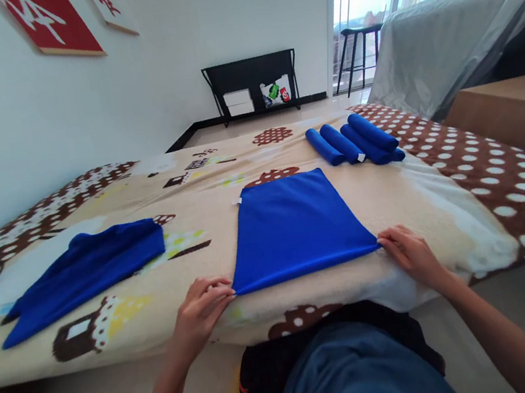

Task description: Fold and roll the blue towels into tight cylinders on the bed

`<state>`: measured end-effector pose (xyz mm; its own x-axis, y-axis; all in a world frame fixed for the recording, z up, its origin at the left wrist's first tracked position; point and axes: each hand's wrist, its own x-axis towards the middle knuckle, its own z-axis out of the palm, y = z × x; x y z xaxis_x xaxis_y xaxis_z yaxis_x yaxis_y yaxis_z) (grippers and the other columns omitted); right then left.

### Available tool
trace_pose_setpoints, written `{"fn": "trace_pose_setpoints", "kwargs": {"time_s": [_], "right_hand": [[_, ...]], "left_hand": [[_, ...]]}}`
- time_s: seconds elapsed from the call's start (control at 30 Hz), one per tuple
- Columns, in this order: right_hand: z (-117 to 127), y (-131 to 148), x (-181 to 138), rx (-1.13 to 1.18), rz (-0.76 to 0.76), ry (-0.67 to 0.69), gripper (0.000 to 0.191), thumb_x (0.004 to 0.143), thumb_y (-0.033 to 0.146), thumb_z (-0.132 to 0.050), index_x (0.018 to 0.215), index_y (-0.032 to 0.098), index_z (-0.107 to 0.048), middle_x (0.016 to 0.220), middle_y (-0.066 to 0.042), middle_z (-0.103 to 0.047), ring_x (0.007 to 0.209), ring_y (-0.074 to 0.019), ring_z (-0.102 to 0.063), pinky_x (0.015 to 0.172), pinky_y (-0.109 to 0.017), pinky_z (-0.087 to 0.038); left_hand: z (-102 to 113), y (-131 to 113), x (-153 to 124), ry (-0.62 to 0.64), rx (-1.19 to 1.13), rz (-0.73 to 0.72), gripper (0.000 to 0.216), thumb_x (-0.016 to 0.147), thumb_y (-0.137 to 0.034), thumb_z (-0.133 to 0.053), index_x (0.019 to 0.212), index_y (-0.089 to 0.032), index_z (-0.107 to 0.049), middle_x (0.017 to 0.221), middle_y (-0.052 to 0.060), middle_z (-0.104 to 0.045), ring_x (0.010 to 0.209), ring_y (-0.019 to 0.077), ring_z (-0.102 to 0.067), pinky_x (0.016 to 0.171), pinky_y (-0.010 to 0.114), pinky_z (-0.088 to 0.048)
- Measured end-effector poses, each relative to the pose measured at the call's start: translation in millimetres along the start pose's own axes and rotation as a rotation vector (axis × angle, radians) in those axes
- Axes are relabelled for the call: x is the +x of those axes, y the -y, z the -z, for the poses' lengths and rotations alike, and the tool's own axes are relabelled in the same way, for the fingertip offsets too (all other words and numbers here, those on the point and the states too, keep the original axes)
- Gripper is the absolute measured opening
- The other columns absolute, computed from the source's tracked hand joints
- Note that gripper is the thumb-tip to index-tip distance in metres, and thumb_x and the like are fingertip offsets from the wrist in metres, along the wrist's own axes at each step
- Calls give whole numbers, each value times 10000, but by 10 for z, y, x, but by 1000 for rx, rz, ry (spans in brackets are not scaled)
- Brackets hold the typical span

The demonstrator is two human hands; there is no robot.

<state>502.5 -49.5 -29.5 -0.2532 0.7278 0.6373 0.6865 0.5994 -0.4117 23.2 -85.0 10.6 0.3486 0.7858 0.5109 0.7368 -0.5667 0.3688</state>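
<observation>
A blue towel (298, 224) lies spread flat on the patterned blanket (210, 246) in front of me, a small white tag at its far left corner. My left hand (206, 304) pinches its near left corner. At the near right corner, the fingertips of my right hand (411, 255) are closed on the cloth. The near edge is pulled straight between both hands. To the left lies a loosely crumpled blue towel (91, 264). Several rolled blue towels (334, 143) sit side by side at the far right, one of them resting partly on another.
Beyond the blanket, a black rack (251, 73) holding a white box stands by the wall. A dark stool (361, 47) is near the window. On the right are a plastic-covered piece of furniture (457, 33) and a cardboard box (505, 106). Red and white signs hang upper left.
</observation>
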Motion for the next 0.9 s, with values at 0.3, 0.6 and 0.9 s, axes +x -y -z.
{"fn": "trace_pose_setpoints", "kwargs": {"time_s": [0.3, 0.6, 0.9], "right_hand": [[17, -51, -312, -54, 48, -14, 93, 969, 219, -544, 945, 234, -633, 811, -34, -642, 760, -189, -579, 747, -354, -471], [-19, 1, -351, -75, 17, -62, 121, 969, 251, -540, 926, 247, -653, 804, -42, -659, 749, -202, -596, 734, -365, -484], [65, 289, 66, -87, 62, -42, 148, 990, 200, -474, 996, 238, -616, 849, -47, -669, 790, -212, -584, 780, -386, -458]], "left_hand": [[-90, -125, -209, -63, 118, -78, 152, 910, -207, -650, 980, -310, -736, 1056, 22, -691, 992, 201, -622, 881, 367, -465], [-110, -135, -247, -74, 101, -12, 128, 918, -261, -628, 942, -318, -740, 1040, 24, -698, 1019, 213, -635, 892, 368, -492], [-125, -407, 217, -109, -22, 27, 207, 940, -267, -557, 800, -245, -707, 1044, 60, -694, 1012, 224, -627, 902, 385, -520]]}}
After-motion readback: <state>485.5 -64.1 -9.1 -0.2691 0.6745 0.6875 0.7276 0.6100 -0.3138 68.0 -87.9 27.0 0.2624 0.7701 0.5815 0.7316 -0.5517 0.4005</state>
